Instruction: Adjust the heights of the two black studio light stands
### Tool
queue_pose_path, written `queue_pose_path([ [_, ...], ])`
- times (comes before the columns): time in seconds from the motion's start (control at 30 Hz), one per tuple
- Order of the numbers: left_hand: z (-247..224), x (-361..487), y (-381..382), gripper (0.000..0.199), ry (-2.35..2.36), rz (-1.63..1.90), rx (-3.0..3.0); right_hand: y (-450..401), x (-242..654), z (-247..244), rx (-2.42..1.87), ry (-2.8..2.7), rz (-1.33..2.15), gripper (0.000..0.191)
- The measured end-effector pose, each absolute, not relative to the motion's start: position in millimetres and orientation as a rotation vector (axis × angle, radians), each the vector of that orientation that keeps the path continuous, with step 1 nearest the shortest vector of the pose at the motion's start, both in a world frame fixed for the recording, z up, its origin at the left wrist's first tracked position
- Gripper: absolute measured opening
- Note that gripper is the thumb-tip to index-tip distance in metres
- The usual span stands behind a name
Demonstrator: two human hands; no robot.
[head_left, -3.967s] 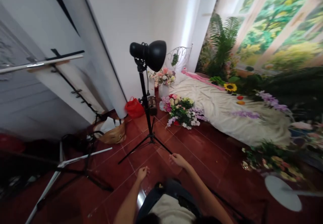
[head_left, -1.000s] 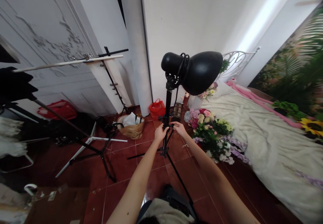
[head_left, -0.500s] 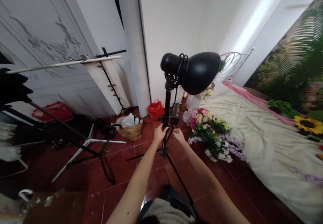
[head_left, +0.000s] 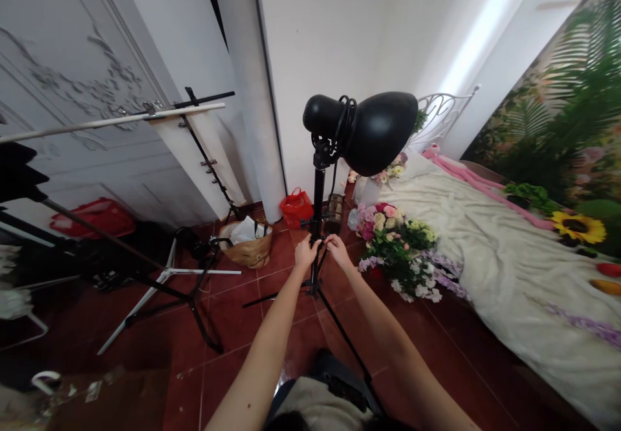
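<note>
A black lamp [head_left: 381, 133] with a wide reflector and a coiled cord tops a black tripod stand [head_left: 319, 195] in the middle of the view. My left hand [head_left: 305, 252] is closed round the stand's pole from the left, below the lamp. On the pole's right side, my right hand [head_left: 337, 250] pinches at the collar, where a small knob seems to be; the fingertips hide most of it. The stand's legs are spread on the red tiled floor [head_left: 237, 321].
At the right are artificial flowers [head_left: 400, 243] and a bed with a cream blanket [head_left: 485, 250]. Behind the stand sit a red bag [head_left: 296, 208] and a wicker basket [head_left: 250, 250]. More tripods [head_left: 184, 295] and a white pole [head_left: 111, 122] are at the left.
My right hand has moved up and left, closer to the pole's collar. My left hand stays on the pole. The view has shifted slightly.
</note>
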State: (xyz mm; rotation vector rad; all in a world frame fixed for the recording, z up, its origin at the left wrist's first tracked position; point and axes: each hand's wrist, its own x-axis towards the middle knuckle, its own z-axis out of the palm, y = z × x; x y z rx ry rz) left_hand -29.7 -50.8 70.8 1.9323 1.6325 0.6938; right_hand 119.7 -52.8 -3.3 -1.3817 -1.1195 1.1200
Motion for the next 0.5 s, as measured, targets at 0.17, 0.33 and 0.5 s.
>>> queue_pose_path([
  [0.17,79.6,-29.4,-52.4,0.051,1.694,0.600,1.900,-98.9,115.7,-61.5,-1.411,-1.184,0.961,0.019],
  [0.33,81.2,-28.9,-53.2,0.053,1.712,0.594,1.890,-99.2,123.5,-61.4,-1.411,-1.116,0.920,0.025],
  [0.5,74.7,-29.6,-50.9,0.050,1.674,0.642,1.917,-57.8,137.1,-21.9,-1.342,-1.251,0.816,0.025],
])
